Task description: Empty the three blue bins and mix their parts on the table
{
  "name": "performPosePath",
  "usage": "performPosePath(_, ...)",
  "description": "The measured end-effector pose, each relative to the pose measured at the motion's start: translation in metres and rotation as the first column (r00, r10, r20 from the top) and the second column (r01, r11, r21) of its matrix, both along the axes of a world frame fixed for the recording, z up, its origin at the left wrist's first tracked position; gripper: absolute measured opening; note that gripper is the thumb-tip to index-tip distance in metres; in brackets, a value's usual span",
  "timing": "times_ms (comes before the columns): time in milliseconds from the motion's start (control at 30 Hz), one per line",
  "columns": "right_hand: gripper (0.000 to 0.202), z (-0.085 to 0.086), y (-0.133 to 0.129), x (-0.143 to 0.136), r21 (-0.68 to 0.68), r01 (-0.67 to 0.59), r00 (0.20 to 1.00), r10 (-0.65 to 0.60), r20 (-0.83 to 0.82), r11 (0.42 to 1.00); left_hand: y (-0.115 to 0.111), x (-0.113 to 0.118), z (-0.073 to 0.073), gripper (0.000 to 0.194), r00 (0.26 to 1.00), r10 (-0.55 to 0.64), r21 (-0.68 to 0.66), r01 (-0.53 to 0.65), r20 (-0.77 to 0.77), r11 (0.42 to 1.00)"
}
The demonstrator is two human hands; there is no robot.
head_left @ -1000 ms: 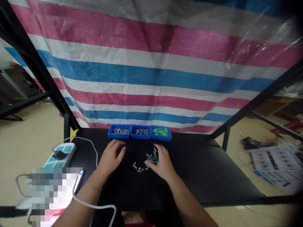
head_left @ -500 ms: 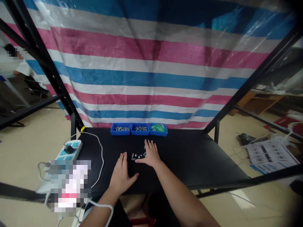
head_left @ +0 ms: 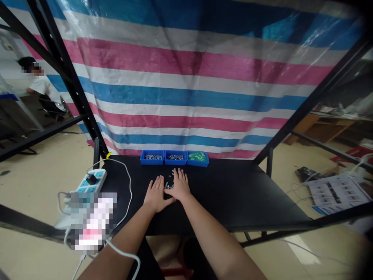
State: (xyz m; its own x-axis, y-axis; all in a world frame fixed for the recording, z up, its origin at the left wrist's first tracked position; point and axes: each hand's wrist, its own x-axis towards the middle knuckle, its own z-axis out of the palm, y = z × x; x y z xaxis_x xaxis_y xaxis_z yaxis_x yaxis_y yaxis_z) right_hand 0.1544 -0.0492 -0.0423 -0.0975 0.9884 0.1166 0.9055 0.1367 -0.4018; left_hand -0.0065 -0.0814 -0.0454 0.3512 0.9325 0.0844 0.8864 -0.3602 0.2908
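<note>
Both my hands lie flat, palms down, on the black table (head_left: pixel 233 198), side by side. My left hand (head_left: pixel 155 193) has its fingers spread and holds nothing. My right hand (head_left: pixel 178 185) rests over a small heap of grey metal parts (head_left: pixel 168 183), most of which it hides; a few show between the two hands. Behind the hands stand three blue bins in a row: the left bin (head_left: pixel 152 157) and the middle bin (head_left: pixel 175 157) hold grey parts, the right bin (head_left: pixel 197 157) holds green ones.
A white and blue power strip (head_left: pixel 91 179) with a black plug lies at the table's left edge, its white cable (head_left: pixel 128 186) looping across the table. A striped tarpaulin (head_left: pixel 186 85) hangs behind. Black frame posts (head_left: pixel 72 89) flank the table. A person sits far left.
My left hand slid forward and right until it lies next to my right hand. My right hand shifted slightly left over the grey parts. The view pulled back from the table.
</note>
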Motion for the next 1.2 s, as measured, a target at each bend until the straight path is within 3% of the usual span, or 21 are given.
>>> performPosePath(367, 0.068, 0.001, 0.040, 0.015, 0.126, -0.318, 0.932, 0.334, -0.141, 0.940, 0.050, 0.004, -0.004, 0.109, 0.996, -0.072, 0.049, 0.070, 0.052, 0.996)
performPosePath(567, 0.052, 0.000, 0.053, 0.020, 0.175, -0.321, 0.905, 0.356, -0.234, 0.931, 0.063, 0.009, -0.003, 0.112, 0.993, -0.098, 0.050, 0.095, 0.061, 0.994)
performPosePath(800, 0.051, 0.009, 0.050, 0.022, 0.193, -0.308, 0.880, 0.356, -0.314, 0.932, 0.060, 0.009, -0.001, 0.096, 0.986, -0.093, 0.089, 0.081, 0.135, 0.993)
performPosePath(933, 0.035, 0.013, 0.043, 0.023, 0.250, -0.238, 0.912, 0.304, -0.275, 0.939, 0.058, 0.004, 0.001, 0.069, 0.953, -0.070, 0.160, 0.023, 0.295, 0.987)
performPosePath(1033, 0.028, 0.013, 0.043, 0.024, 0.234, -0.252, 0.926, 0.304, -0.222, 0.939, 0.057, 0.003, 0.005, 0.053, 0.919, -0.088, 0.194, 0.013, 0.385, 0.981)
performPosePath(1200, 0.026, 0.019, 0.057, 0.024, 0.179, -0.264, 0.940, 0.294, -0.172, 0.948, 0.068, 0.009, 0.013, 0.035, 0.939, -0.028, 0.180, -0.036, 0.341, 0.983)
